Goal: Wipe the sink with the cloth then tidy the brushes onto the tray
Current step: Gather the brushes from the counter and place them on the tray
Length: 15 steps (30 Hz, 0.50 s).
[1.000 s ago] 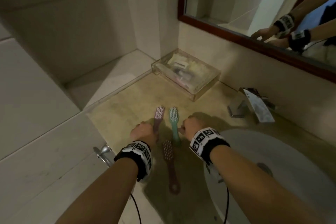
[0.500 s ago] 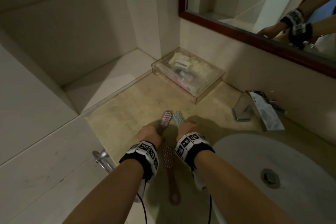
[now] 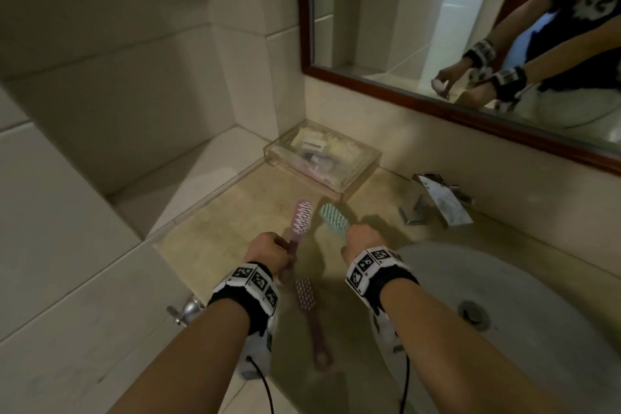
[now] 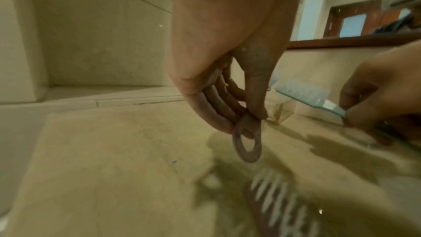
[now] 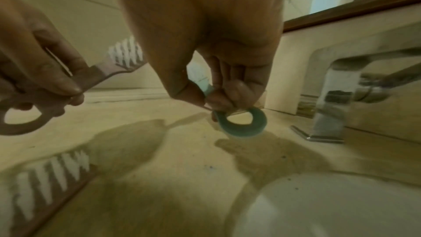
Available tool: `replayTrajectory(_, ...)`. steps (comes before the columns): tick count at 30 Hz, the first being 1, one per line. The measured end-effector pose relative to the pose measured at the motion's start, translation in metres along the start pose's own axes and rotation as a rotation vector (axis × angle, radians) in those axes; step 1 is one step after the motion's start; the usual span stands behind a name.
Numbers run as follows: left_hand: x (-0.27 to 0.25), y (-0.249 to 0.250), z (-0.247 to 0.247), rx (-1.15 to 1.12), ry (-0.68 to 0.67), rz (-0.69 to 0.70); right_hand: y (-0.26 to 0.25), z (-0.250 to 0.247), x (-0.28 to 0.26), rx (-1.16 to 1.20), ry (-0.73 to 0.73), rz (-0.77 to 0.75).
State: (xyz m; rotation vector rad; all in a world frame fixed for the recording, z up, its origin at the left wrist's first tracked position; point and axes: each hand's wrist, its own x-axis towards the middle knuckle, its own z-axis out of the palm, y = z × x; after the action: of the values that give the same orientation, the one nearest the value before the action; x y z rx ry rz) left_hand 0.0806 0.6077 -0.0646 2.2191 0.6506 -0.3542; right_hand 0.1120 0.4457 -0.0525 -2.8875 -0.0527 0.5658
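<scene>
Tidying stage: two brushes lifted, one left on the desk.

Your left hand (image 3: 268,254) has its fingers (image 4: 218,104) clamped on the pink brush (image 3: 301,218); your right hand (image 3: 361,240) grips the teal brush (image 3: 334,220); a third brush (image 3: 311,309) lies between your wrists; the tray (image 3: 364,168) waits beyond; no cloth shows, so the wiping seems finished.

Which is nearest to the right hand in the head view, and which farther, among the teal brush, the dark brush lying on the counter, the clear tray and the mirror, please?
From the right hand:
1. Teal brush, gripped in that hand.
2. Dark brush, lying on the counter just to its left.
3. Clear tray, ahead in the back corner.
4. Mirror, up on the wall beyond.
</scene>
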Motion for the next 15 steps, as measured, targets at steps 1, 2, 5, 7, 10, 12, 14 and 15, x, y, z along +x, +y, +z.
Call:
replayTrajectory(1, -0.005, 0.003, 0.001, -0.055, -0.019, 0.011, 0.004, -0.002, -0.007, 0.023, 0.022, 0.018)
replayTrajectory(2, -0.009, 0.004, 0.004, -0.104, -0.039, 0.026, 0.008, -0.003, -0.015, 0.042, 0.037, 0.033)
replayTrajectory(5, -0.018, 0.003, 0.019, -0.178, -0.126, 0.094, 0.025, -0.003, -0.044, 0.100, 0.064, 0.078)
replayTrajectory(7, -0.038, 0.010, 0.029, -0.188, -0.190, 0.154, 0.039, -0.001, -0.067, 0.148, 0.073, 0.118)
replayTrajectory(10, -0.074, 0.027, 0.047, -0.201, -0.279, 0.210, 0.067, -0.001, -0.101, 0.148, 0.088, 0.167)
replayTrajectory(12, -0.093, 0.040, 0.064, -0.170, -0.327, 0.244, 0.090, -0.003, -0.122, 0.158, 0.102, 0.239)
replayTrajectory(14, -0.112, 0.054, 0.083, -0.146, -0.381, 0.274, 0.115, -0.004, -0.140, 0.159, 0.112, 0.299)
replayTrajectory(15, -0.123, 0.061, 0.093, -0.142, -0.416, 0.289, 0.129, -0.005, -0.150, 0.154, 0.112, 0.330)
